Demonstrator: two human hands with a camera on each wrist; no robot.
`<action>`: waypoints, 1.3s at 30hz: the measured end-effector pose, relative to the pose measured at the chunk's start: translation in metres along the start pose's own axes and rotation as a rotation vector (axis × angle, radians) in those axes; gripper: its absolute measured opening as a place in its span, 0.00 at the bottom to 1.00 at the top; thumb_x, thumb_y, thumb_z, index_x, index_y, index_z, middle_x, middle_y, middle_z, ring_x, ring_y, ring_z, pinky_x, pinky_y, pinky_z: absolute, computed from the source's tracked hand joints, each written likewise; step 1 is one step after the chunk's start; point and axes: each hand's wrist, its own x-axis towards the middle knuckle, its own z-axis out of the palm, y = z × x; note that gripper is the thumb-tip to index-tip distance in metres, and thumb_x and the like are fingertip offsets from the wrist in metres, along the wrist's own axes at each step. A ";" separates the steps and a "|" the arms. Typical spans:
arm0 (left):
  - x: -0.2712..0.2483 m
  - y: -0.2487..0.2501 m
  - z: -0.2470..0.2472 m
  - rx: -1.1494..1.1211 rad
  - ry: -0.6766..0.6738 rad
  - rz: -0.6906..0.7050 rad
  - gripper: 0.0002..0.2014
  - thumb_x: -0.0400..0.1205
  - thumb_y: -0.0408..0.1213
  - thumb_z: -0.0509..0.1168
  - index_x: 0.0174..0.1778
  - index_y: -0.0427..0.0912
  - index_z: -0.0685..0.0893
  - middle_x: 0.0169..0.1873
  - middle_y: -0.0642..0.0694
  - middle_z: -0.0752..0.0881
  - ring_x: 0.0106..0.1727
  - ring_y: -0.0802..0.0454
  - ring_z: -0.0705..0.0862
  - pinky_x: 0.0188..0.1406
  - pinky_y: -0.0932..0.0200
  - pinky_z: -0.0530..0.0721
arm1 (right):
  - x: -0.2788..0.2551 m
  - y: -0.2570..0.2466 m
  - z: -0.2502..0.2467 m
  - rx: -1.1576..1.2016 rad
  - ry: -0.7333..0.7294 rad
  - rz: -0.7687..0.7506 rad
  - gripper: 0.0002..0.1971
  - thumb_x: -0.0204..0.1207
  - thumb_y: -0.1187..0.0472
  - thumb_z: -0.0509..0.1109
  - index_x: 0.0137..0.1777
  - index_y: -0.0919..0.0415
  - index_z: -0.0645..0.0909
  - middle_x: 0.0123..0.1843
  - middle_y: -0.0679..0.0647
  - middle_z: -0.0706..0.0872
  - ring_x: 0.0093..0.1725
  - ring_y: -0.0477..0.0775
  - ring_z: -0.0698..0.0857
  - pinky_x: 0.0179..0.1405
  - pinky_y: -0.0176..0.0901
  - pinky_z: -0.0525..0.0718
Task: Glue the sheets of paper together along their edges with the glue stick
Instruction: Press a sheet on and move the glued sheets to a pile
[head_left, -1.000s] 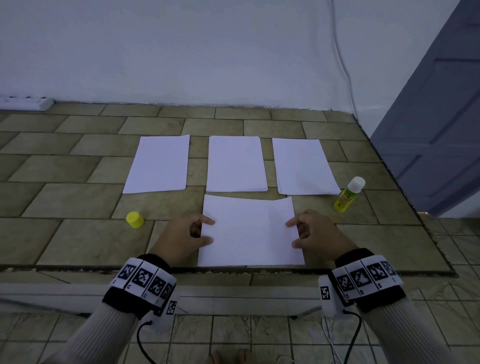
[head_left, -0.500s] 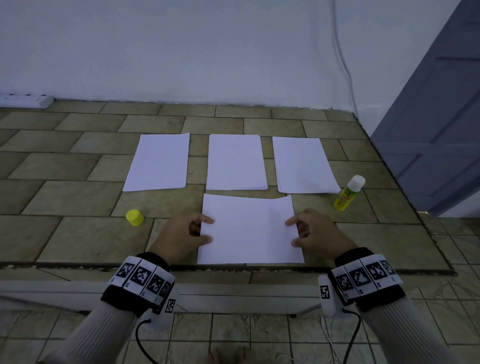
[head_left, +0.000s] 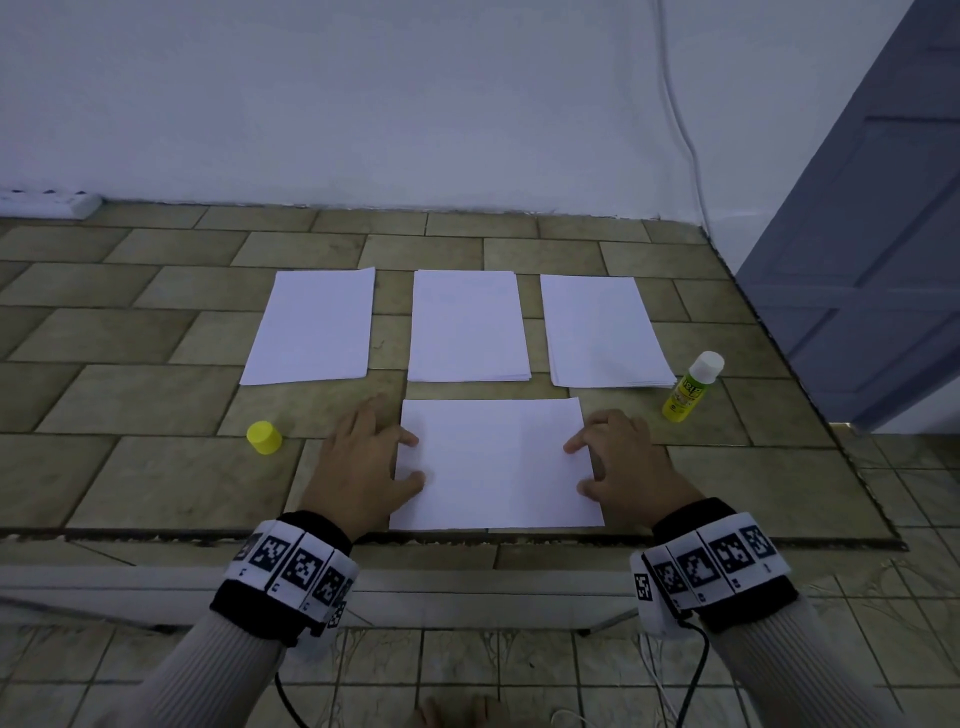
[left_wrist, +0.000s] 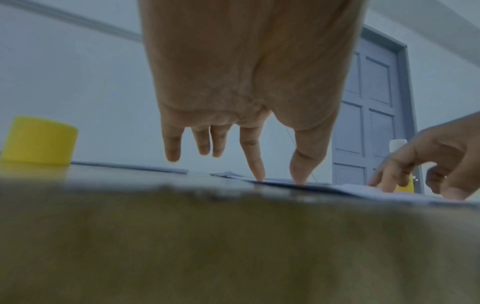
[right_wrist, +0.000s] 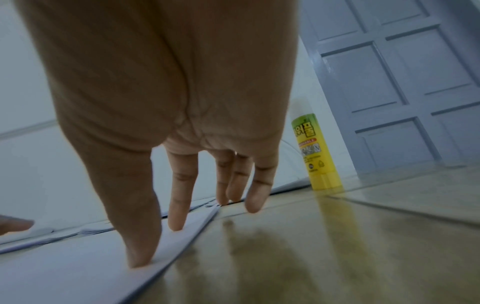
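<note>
Head view: left hand (head_left: 363, 462) and right hand (head_left: 623, 462) press sheet (head_left: 493, 462) at 6 o'clock, fingers spread flat. Glue stick (head_left: 691, 387) uncapped at 2 o'clock; risk: dries out, sheet slides.

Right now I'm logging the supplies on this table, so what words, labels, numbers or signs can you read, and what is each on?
"풀": large green Korean character on the glue stick label; the character beside it is cut off by the right hand.
Red band under it: letters too blurred to read.
Small print and symbols lower on the label: too small.
Wristbands: black-and-white square code markers, no words.
Paper sheets and yellow cap: no text visible.
</note>
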 end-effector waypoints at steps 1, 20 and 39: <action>0.000 0.003 0.002 0.003 0.017 0.011 0.27 0.77 0.60 0.65 0.66 0.46 0.81 0.79 0.40 0.67 0.83 0.43 0.58 0.78 0.40 0.65 | -0.002 -0.002 -0.001 -0.045 0.000 0.004 0.22 0.74 0.58 0.72 0.68 0.51 0.76 0.76 0.54 0.64 0.75 0.58 0.61 0.66 0.45 0.71; 0.006 0.007 0.039 0.261 -0.022 0.058 0.50 0.75 0.67 0.16 0.86 0.39 0.50 0.86 0.42 0.49 0.86 0.45 0.45 0.81 0.35 0.41 | 0.040 -0.088 0.077 -0.168 0.109 -0.204 0.56 0.63 0.29 0.13 0.85 0.59 0.47 0.87 0.52 0.48 0.85 0.48 0.45 0.80 0.61 0.34; 0.007 0.006 0.043 0.264 0.022 0.064 0.42 0.80 0.62 0.29 0.85 0.39 0.54 0.85 0.41 0.52 0.86 0.45 0.48 0.80 0.33 0.43 | 0.031 -0.084 0.072 -0.140 0.167 -0.131 0.54 0.64 0.28 0.14 0.85 0.60 0.43 0.87 0.54 0.44 0.85 0.53 0.42 0.79 0.65 0.35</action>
